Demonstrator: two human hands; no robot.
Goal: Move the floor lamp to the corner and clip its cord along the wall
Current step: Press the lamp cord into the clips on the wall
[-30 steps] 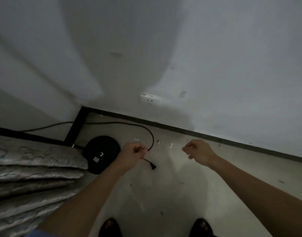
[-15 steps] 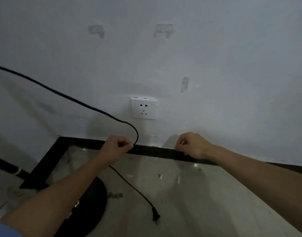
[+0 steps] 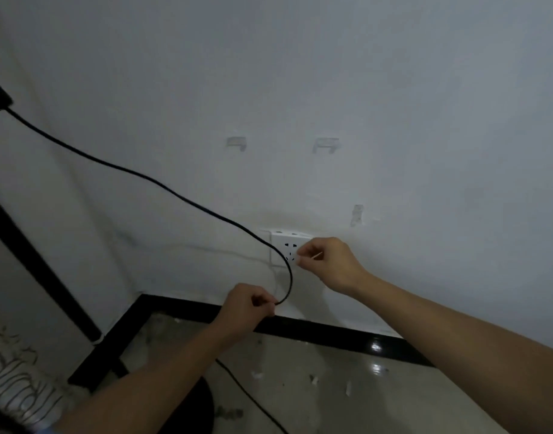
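Note:
The lamp's black cord (image 3: 162, 184) sags from a dark block at the upper left across the white wall, loops in front of the wall socket (image 3: 283, 242) and enters my left hand (image 3: 247, 308), which pinches it just above the skirting. Below that hand the cord drops to the floor (image 3: 253, 399). My right hand (image 3: 327, 261) is at the socket's right edge with fingertips pinched together; a thin pale sliver shows there, too small to identify. Clear clips (image 3: 236, 144) (image 3: 327, 145) (image 3: 357, 214) sit on the wall. The lamp's black round base (image 3: 204, 408) is half hidden by my left forearm.
A black pole (image 3: 34, 255) slants down the left wall into the corner. Black skirting (image 3: 331, 333) runs along the wall's foot. Patterned bedding (image 3: 12, 386) lies at the lower left. Small white scraps (image 3: 312, 379) dot the glossy floor.
The view has tilted up and closer to the wall. My left hand has lifted the cord from floor level to above the skirting. My right hand has risen to the socket.

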